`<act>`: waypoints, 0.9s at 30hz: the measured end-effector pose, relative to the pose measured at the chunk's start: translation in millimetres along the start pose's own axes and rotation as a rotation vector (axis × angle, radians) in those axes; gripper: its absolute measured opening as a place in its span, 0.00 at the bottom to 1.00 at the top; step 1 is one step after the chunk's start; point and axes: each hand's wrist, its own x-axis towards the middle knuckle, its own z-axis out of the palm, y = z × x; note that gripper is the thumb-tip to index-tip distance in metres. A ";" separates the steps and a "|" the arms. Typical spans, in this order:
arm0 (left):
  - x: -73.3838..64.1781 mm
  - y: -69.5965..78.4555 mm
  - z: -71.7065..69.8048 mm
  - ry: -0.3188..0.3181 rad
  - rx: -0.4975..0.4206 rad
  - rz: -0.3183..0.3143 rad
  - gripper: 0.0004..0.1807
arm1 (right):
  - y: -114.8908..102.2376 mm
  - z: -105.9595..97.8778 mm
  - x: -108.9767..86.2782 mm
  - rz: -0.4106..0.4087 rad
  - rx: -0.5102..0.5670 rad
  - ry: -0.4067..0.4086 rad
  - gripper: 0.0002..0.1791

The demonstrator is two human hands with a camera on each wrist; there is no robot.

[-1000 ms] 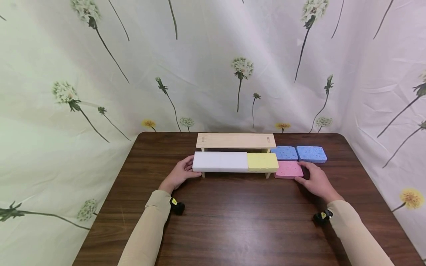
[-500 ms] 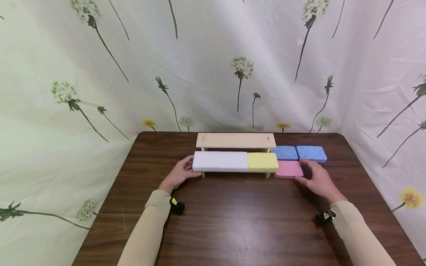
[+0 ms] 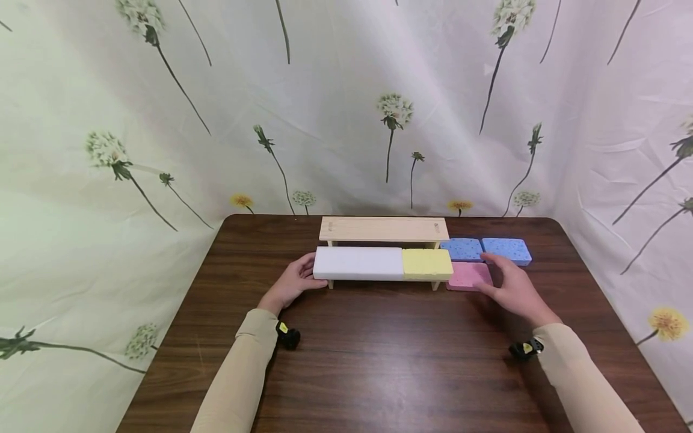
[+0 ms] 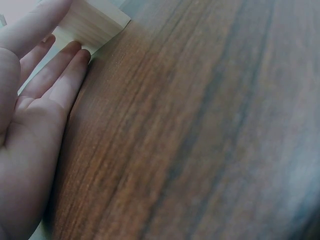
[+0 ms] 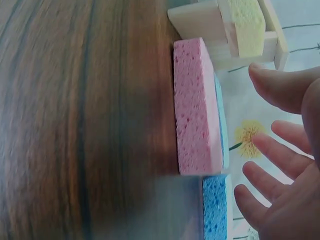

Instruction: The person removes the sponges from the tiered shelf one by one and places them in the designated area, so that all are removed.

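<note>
My left hand [image 3: 294, 281] is at the left end of a small two-step wooden rack [image 3: 384, 228]. In the left wrist view, its straight fingers [image 4: 65, 75] reach the rack's side board [image 4: 95, 25]. A white block [image 3: 357, 263] and a yellow sponge [image 3: 426, 263] lie end to end on the front step. My right hand [image 3: 517, 291] hovers over the right end of a pink sponge [image 3: 467, 275], fingers spread and holding nothing. In the right wrist view, a gap shows between the fingers and that pink sponge [image 5: 192, 110].
Two blue sponges [image 3: 462, 248] lie side by side behind the pink one, the right-hand one [image 3: 506, 250] farther out. A flowered cloth [image 3: 346, 120] hangs along the back edge of the brown table [image 3: 368, 361].
My right hand has come off the right edge of the pink sponge and risen slightly leftward over it. The left hand, rack and sponges stay where they were.
</note>
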 end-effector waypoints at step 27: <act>1.0 -1.1 0.3 -0.004 -0.007 -0.003 0.44 | -36.7 20.1 26.0 -0.026 0.163 -0.112 0.48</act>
